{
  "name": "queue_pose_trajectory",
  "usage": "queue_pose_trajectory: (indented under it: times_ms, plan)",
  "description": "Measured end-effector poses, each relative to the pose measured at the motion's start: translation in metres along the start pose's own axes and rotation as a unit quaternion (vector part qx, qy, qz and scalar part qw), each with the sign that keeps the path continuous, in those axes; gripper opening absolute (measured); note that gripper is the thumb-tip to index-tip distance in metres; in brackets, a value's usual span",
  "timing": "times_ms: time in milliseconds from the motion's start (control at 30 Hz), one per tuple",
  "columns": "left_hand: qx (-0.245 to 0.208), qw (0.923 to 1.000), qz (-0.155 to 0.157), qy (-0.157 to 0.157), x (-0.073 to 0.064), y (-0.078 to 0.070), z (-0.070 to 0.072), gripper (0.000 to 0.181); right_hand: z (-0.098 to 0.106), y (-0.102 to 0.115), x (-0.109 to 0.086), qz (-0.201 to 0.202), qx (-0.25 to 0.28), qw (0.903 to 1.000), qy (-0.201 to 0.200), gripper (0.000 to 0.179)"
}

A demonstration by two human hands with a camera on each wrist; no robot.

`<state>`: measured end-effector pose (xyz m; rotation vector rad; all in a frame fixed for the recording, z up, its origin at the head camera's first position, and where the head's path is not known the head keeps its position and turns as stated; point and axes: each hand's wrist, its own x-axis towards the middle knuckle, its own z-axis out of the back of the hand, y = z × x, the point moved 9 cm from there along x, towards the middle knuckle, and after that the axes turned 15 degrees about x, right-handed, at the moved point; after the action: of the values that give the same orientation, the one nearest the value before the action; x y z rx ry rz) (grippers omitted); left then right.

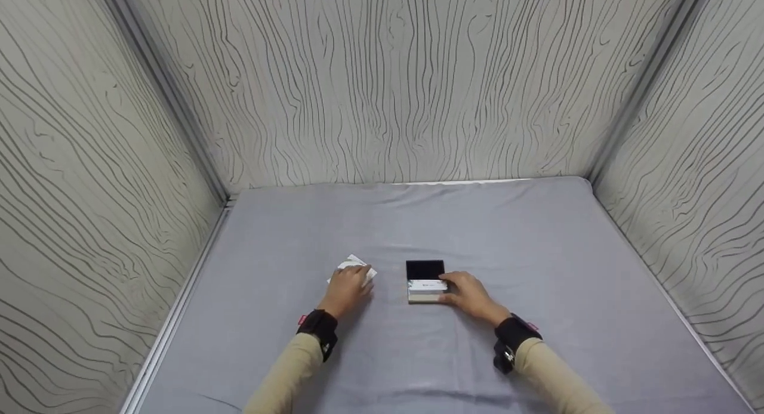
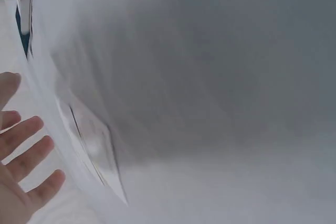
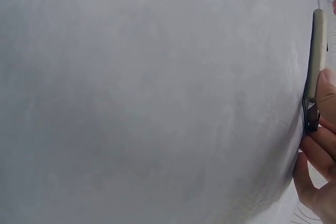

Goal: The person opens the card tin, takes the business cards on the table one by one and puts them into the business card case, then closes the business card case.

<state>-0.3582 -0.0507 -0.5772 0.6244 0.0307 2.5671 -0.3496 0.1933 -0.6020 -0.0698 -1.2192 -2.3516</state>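
Two or so white cards (image 1: 352, 261) lie on the cloth, partly hidden under my left hand (image 1: 347, 292). In the left wrist view, the spread fingers (image 2: 32, 157) stand just above these cards (image 2: 94, 142) and grip nothing. To their right, a small dark card case (image 1: 425, 269) lies open and flat, with a stack of white printed cards (image 1: 426, 285) in its near half. My right hand (image 1: 471, 296) holds that case by its right side, thumb at the near edge and fingers by the cards. The right wrist view shows the case's beige edge (image 3: 317, 51) beside the thumb.
Grey cloth (image 1: 477, 223) with some wrinkles covers the table. Wood-grain patterned panels (image 1: 382, 92) enclose it at the back, left and right, with metal rails (image 1: 173, 98) at the corners. Black wrist cameras (image 1: 319, 330) are strapped on both forearms.
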Motion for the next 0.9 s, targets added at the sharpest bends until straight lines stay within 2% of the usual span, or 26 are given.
queue_pose_trajectory:
  times_ms: [133,267,333,467,600,700,900]
  plan:
    - [0.03,0.9986,0.044,-0.005,-0.006,0.021,-0.004,0.03,0.002,-0.002,-0.001,-0.001,-0.004,1.0,-0.006,0.046]
    - [0.047,0.993,0.109,0.0,-0.01,0.037,-0.009,0.028,0.002,-0.002,0.0,0.0,-0.007,0.9999,-0.008,0.046]
    - [0.049,0.9889,0.139,0.012,-0.012,0.043,-0.014,0.035,0.0,-0.002,0.002,-0.001,-0.005,1.0,-0.005,0.046]
    - [0.056,0.9794,0.185,0.057,-0.014,0.048,-0.025,0.056,-0.002,0.0,0.004,-0.003,-0.002,1.0,0.0,0.045]
    - [0.061,0.9754,0.198,0.075,-0.016,0.049,-0.032,0.069,-0.003,0.001,0.004,-0.008,-0.001,1.0,-0.001,0.045]
    - [0.061,0.9761,0.195,0.074,-0.015,0.049,-0.035,0.07,-0.003,0.0,0.004,-0.009,-0.004,0.9999,-0.002,0.045]
    - [0.038,0.9761,0.192,0.095,-0.012,0.049,-0.038,0.069,-0.001,-0.001,0.002,-0.007,-0.001,1.0,-0.005,0.046]
